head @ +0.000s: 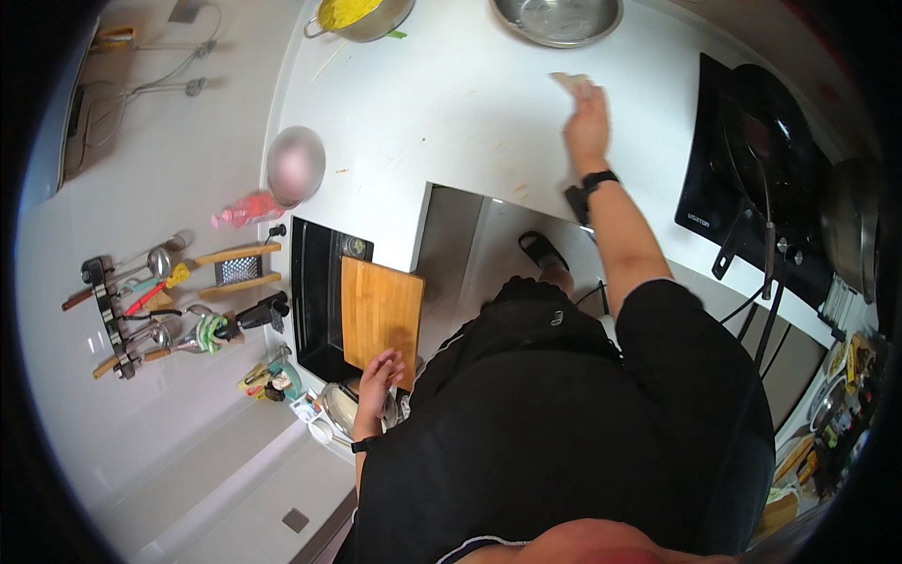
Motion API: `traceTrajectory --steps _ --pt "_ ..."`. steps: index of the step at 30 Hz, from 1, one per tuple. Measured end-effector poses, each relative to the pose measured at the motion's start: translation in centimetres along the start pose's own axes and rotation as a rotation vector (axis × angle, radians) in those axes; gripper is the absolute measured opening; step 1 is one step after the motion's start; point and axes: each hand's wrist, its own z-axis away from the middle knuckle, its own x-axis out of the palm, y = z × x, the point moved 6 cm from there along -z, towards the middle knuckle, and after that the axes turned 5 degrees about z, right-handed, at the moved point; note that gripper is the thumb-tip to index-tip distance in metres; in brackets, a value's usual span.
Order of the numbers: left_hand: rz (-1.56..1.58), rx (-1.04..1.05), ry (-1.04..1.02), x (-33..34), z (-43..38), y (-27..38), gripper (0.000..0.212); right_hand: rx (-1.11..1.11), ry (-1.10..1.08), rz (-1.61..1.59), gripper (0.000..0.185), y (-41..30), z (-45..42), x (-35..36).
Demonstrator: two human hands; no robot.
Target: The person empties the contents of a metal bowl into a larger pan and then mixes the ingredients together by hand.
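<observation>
My right hand [588,130] reaches out over the white countertop [437,92] and holds a light brown cloth [564,81], blurred by motion, against the surface. Pale yellowish streaks and small crumbs mark the counter to its left and nearer my body. Low on the left is my left hand [380,381], fingers loosely apart and nothing in them. It hovers at the lower end of a wooden cutting board [384,310] that lies partly across the black sink [317,296]. Whether its fingertips touch the board I cannot tell.
At the far edge stand a steel pot [380,21] with yellow food and a steel basin [557,21]. A black wok [768,134] sits on the cooktop [694,183] at right, its handle jutting out. A pink bottle [250,209] and hanging utensils [158,264] are left.
</observation>
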Motion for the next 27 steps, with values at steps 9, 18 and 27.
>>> traceTrajectory --steps 9,18,27 --pt "0.000 0.045 -0.048 -1.8 0.4 0.5 0.034 -0.118 -0.038 -0.631 0.052 -15.2 -0.5 2.2" --pt "-0.037 0.084 -0.186 -4.3 -2.0 -3.3 0.035 0.191 0.126 0.020 0.051 7.3 9.3 -16.1" --pt "-0.032 0.152 -0.344 -7.5 -2.0 -6.6 0.036 0.194 0.147 0.345 0.048 -1.9 16.3 -10.4"
